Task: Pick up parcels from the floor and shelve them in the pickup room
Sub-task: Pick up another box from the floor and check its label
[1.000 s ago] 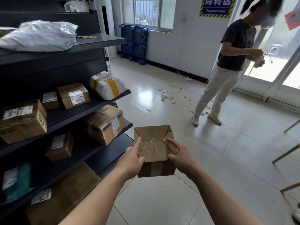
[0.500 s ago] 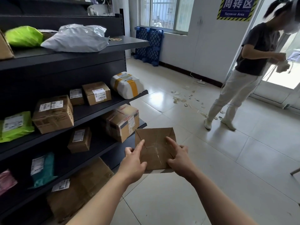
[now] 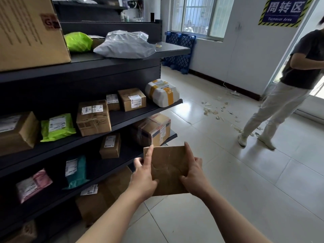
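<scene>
A small brown cardboard parcel (image 3: 168, 169) is held in front of me at waist height, its creased taped face toward the camera. My left hand (image 3: 143, 178) grips its left edge with the forefinger pointing up along it. My right hand (image 3: 194, 174) grips the right edge, thumb across the face. The parcel hangs just right of the dark shelving unit (image 3: 112, 71), near the end of a lower shelf (image 3: 172, 135).
The shelves hold several boxes, green, teal and pink mailers, a white yellow-taped parcel (image 3: 162, 92) and a grey bag (image 3: 124, 44). A person (image 3: 287, 88) stands at the right by the door. Paper scraps (image 3: 217, 111) litter the tiled floor. A blue pallet (image 3: 180, 51) leans under the window.
My view has turned left toward the shelving, and more of the shelves show. The parcel has risen and tilted so its face points at me. Both hands keep their grip.
</scene>
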Demonstrator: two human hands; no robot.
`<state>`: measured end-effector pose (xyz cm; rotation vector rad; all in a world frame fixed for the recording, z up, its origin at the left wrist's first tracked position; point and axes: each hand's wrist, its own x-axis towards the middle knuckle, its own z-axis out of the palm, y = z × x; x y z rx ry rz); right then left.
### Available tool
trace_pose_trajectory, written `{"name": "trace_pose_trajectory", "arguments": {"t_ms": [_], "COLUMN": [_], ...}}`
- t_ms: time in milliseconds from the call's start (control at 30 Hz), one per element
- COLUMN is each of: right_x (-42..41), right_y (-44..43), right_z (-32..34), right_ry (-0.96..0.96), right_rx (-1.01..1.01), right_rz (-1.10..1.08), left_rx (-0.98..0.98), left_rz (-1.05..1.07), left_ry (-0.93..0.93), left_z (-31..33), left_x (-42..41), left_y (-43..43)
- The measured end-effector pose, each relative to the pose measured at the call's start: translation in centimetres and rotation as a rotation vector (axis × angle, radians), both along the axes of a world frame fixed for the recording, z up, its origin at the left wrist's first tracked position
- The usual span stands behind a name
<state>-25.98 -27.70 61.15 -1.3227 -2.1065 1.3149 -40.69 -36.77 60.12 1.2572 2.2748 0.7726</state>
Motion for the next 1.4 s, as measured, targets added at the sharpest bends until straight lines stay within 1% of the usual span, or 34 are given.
{"name": "trace_pose_trajectory", "arguments": {"t_ms": [133,433,600,700,800,967,1067,1267,1400], "right_x": [-2.1,-4.7,-5.8,-6.3,-6.5,-7.0,-7.5,-8.3,-8.5], "right_y": [-1.8,-4.4,-5.4,-6.0,-6.1,-6.3,-6.7,-7.8,-8.6], "right_z": [-0.1,-0.1,0.0,0.0,0.2,0.9,1.5,2.8,3.6], "right_ry": [-0.035,-0.039,-0.006,0.041,0.068,0.049,0.049,0.06,0.048], "right_rx": [0.055,0.168,0.128,0.085,0.094,0.121,0.132,0.084,0.106], "right_rz": [0.028,0.087,0.078,0.074,0.041,0.043,0.06,0.123,0.164], "left_rx": [0.016,0.045,0.079,0.052,0.044,0.075,0.082,0.15,0.149], "left_rz": [0.043,0.122,0.182,0.2,0.203,0.238,0.298,0.365,0.394], "left_ry": [0.036,-0.027,-0.061,0.005,0.012,-0.032,-0.042,-0.075,-0.078], "left_z": [0.2,-0.4,-0.3,0.1,0.6,1.0,1.2,1.5,2.0], "left_x": [-2.1,-4.1,-4.9,-5.3,-5.6,-5.4,-5.4,-5.7,-5.8], "left_y": [-2.0,-5.3,-6.4,-6.5,-6.7,-6.7,-6.4,-6.1,-6.0]}}
